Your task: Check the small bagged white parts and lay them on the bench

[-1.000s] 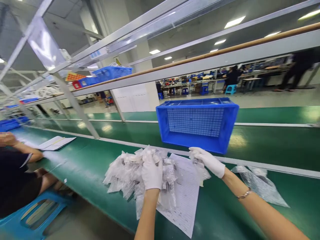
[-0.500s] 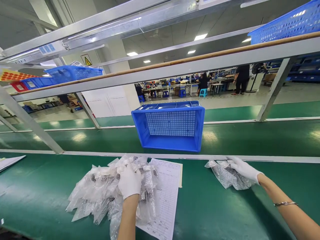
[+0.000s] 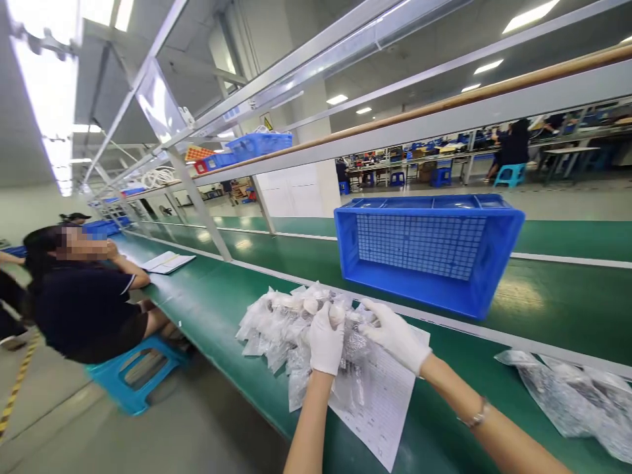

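Observation:
A pile of clear bubble-wrap bags lies on the green work surface, with small contents I cannot make out. My left hand, in a white glove, is closed on a bubble-wrap bag at the pile's right side. Beside it, my right hand, also gloved, reaches over the pile's right edge with thumb and fingers apart, close to the bags. Under the hands and bags is a printed sheet, partly covered. A smaller group of bubble-wrap bags lies apart at the right.
A blue crate rests on its side behind the pile, its opening toward me. Further left, papers lie near a seated person on a blue stool. A shelf rail with blue baskets runs above.
My view has swung left, bringing the seated person into sight. My right hand has left the smaller group of bags and come over to the pile beside my left hand.

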`<control>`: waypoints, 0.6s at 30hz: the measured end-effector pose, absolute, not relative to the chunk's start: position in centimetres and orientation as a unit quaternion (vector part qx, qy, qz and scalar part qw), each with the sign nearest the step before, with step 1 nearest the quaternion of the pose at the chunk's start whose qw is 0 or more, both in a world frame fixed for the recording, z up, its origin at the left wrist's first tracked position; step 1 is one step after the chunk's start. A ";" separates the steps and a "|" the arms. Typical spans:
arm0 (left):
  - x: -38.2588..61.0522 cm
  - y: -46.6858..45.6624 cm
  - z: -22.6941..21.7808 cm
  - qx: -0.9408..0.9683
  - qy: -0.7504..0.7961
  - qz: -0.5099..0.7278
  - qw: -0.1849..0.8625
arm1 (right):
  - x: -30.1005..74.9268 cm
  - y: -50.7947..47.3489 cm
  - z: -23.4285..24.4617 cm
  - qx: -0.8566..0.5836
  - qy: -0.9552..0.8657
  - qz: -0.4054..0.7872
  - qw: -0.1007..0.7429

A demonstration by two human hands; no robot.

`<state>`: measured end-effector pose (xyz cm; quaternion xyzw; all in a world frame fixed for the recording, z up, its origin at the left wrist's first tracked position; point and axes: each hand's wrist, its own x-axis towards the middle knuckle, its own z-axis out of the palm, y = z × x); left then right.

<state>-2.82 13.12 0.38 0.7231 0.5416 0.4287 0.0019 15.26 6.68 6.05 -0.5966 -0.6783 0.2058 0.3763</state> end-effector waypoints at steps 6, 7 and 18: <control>-3.6 12.4 0.0 0.746 0.537 0.394 0.025 | 9.1 11.9 5.0 -0.541 -0.707 0.240 0.387; -3.7 12.3 0.2 0.750 0.538 0.383 0.030 | 9.1 12.0 4.9 -0.551 -0.695 0.239 0.395; -5.2 11.6 1.9 0.835 0.476 0.265 0.079 | 26.0 3.0 6.4 -0.784 -0.529 0.135 0.296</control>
